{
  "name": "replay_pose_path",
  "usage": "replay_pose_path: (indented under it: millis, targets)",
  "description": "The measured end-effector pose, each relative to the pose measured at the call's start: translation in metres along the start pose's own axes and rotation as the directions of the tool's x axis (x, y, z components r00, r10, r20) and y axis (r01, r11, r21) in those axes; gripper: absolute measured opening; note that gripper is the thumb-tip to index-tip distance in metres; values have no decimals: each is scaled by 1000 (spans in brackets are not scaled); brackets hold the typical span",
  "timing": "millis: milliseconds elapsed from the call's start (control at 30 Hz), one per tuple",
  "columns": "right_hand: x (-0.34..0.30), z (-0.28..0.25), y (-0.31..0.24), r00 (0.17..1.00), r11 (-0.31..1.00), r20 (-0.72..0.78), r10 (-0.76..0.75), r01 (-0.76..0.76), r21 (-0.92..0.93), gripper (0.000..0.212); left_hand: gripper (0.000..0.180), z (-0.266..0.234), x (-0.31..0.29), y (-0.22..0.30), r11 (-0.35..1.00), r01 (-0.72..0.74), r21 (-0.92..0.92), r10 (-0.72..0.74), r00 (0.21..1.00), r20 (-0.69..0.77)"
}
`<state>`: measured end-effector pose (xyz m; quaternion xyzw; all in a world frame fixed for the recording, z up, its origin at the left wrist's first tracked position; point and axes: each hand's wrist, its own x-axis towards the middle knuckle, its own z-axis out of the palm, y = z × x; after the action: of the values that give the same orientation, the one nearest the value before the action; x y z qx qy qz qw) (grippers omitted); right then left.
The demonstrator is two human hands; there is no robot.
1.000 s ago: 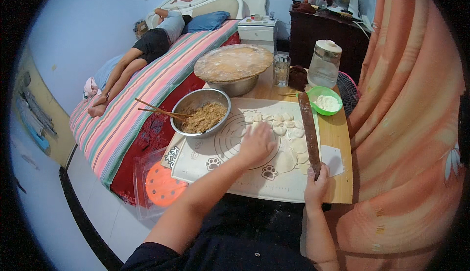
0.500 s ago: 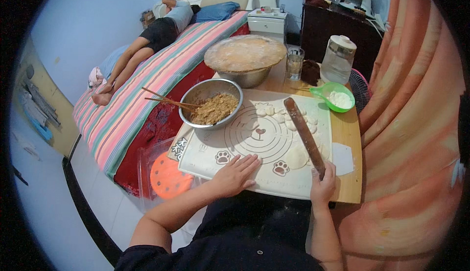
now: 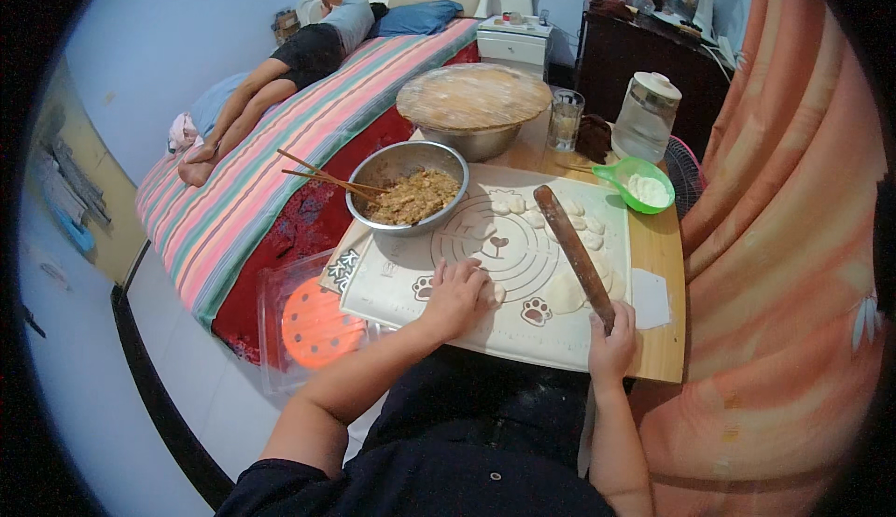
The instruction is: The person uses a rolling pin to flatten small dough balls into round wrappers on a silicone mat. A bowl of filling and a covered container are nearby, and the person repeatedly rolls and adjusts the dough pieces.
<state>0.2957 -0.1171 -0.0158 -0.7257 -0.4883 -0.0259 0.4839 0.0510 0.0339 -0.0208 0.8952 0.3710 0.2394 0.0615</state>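
Observation:
My right hand point(image 3: 611, 342) grips the near end of a brown wooden rolling pin point(image 3: 574, 251), which slants up and away to the left over the mat. My left hand point(image 3: 455, 300) rests on the white printed pastry mat point(image 3: 401, 286) with its fingers apart and slightly bent. A small piece of dough point(image 3: 498, 293) lies beside its right edge, partly hidden. Flat rolled dough rounds point(image 3: 566, 294) lie under and beside the pin. Several small dough pieces point(image 3: 590, 237) are grouped at the mat's far right.
A metal bowl point(image 3: 457, 160) of filling with chopsticks point(image 3: 322, 174) stands at the mat's far left. Behind it is a covered basin point(image 3: 478, 144). A glass point(image 3: 565, 123), a water jug point(image 3: 646, 116) and a green scoop of flour point(image 3: 653, 202) stand right. A person point(image 3: 308, 55) lies on the bed.
My left hand has lifted from lying flat, its fingers now bent, and a small dough piece shows beside it. The rolling pin stays in my right hand, shifted slightly left.

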Motion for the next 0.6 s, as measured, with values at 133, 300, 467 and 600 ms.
replay_pose_path:
  millis: [133, 300, 467, 600]
  targets:
    - [0, -4, -6, 999, 1000, 34, 11, -10, -12, 34, 31, -5, 10, 5, 971, 106, -213, -58, 974, 218]
    - [-3, 1, 4, 999, 999, -21, -37, 37, -22, 36, 25, -20, 12, 16, 977, -205, -61, 211, 967, 139]
    - [-4, 1, -1, 1000, 1000, 3, -8, 8, -3, 36, 38, -21, -2, 19, 906, -421, 43, 364, 828, 425]
    - [-6, 1, 1, 999, 999, 3, -38, 38, -7, 37, 66, -24, -24, 20, 956, -245, -161, 283, 911, 299]
